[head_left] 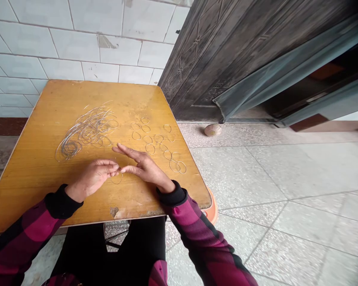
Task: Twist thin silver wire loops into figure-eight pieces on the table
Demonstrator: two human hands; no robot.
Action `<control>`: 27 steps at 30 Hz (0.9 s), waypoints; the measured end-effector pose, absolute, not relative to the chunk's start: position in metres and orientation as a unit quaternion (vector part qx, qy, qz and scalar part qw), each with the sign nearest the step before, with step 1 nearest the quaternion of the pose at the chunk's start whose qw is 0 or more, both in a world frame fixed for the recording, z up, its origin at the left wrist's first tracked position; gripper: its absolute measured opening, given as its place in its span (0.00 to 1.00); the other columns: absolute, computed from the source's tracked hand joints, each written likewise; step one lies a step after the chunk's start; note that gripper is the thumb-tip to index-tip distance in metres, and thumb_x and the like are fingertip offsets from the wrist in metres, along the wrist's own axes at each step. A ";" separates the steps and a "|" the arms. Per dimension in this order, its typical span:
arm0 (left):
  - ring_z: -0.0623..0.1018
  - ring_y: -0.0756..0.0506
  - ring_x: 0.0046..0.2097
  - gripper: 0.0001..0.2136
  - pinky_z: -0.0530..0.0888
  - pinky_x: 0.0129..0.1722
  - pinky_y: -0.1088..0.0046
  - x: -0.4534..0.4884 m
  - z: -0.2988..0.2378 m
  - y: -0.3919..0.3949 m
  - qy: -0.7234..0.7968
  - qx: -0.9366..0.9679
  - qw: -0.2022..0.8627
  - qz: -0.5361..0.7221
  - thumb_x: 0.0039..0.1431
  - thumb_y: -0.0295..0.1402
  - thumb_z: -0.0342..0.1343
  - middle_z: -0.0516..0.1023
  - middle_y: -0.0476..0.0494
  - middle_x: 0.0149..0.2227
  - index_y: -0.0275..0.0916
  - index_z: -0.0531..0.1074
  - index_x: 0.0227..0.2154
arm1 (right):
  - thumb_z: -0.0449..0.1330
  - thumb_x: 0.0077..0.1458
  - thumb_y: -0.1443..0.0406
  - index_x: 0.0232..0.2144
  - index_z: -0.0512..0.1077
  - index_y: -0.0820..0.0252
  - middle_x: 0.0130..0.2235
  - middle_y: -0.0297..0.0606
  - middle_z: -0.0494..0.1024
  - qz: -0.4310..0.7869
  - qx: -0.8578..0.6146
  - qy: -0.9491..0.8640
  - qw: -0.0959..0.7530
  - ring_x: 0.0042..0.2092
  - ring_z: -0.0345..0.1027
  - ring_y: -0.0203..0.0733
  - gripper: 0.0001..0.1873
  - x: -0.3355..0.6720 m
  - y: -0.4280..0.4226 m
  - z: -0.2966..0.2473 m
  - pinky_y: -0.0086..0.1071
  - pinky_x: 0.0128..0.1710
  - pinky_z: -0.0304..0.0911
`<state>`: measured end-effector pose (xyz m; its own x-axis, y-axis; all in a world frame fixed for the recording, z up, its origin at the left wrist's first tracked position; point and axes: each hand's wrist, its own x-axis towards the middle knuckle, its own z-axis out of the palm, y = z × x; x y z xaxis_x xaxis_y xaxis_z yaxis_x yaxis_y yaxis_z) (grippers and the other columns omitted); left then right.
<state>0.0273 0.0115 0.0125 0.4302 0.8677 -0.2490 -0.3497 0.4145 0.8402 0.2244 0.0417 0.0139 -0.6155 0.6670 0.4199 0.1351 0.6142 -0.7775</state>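
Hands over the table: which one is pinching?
The left hand: its thumb and fingertips press together, while the right hand has its fingers stretched out, away from the thumb.

White tiled wall [74, 43], dark patterned door [197, 51], hanging grey curtain [274, 71], pale ball [213, 130] on speckled floor [265, 171]

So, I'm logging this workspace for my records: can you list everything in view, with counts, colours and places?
table: 1, yellow-brown, centre-left
wire bundle: 1, silvery, table's far left
wire loops: several, silvery, table's right side
wire piece: 1, silvery, over table's near half
wall tiles: many, white, behind table
door: 1, dark grey-brown, right of tiles
curtain: at least 1, grey-green, right of door
ball-like object: 1, pale brown, floor near door
floor: speckled grey, around table
orange item: 1, mostly hidden, table's near right corner
sleeves: 2, magenta-black checked, lower left and right
trousers: black, bottom
left hand: 1, bare, pinching wire piece
right hand: 1, bare, beside left hand
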 end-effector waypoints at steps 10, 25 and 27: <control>0.70 0.51 0.30 0.06 0.65 0.35 0.72 0.029 0.013 0.018 0.417 0.295 0.694 0.508 0.44 0.31 0.66 0.74 0.48 0.26 0.34 0.76 0.23 | 0.63 0.53 0.53 0.29 0.72 0.62 0.23 0.31 0.72 0.562 -0.370 -0.637 0.377 0.23 0.66 0.30 0.17 0.206 0.030 0.009 0.26 0.24 0.65; 0.69 0.50 0.31 0.08 0.65 0.35 0.72 0.033 0.012 0.015 0.426 0.338 0.663 0.515 0.43 0.34 0.66 0.74 0.47 0.26 0.34 0.77 0.23 | 0.64 0.50 0.52 0.26 0.68 0.62 0.24 0.30 0.72 0.650 -0.377 -0.537 0.383 0.21 0.65 0.28 0.19 0.193 0.029 0.002 0.23 0.20 0.63; 0.69 0.50 0.31 0.07 0.65 0.35 0.72 0.034 0.014 0.015 0.421 0.341 0.662 0.517 0.44 0.34 0.65 0.73 0.47 0.25 0.34 0.76 0.22 | 0.64 0.50 0.52 0.26 0.68 0.62 0.23 0.30 0.72 0.650 -0.378 -0.539 0.379 0.21 0.65 0.28 0.19 0.192 0.029 0.002 0.23 0.20 0.63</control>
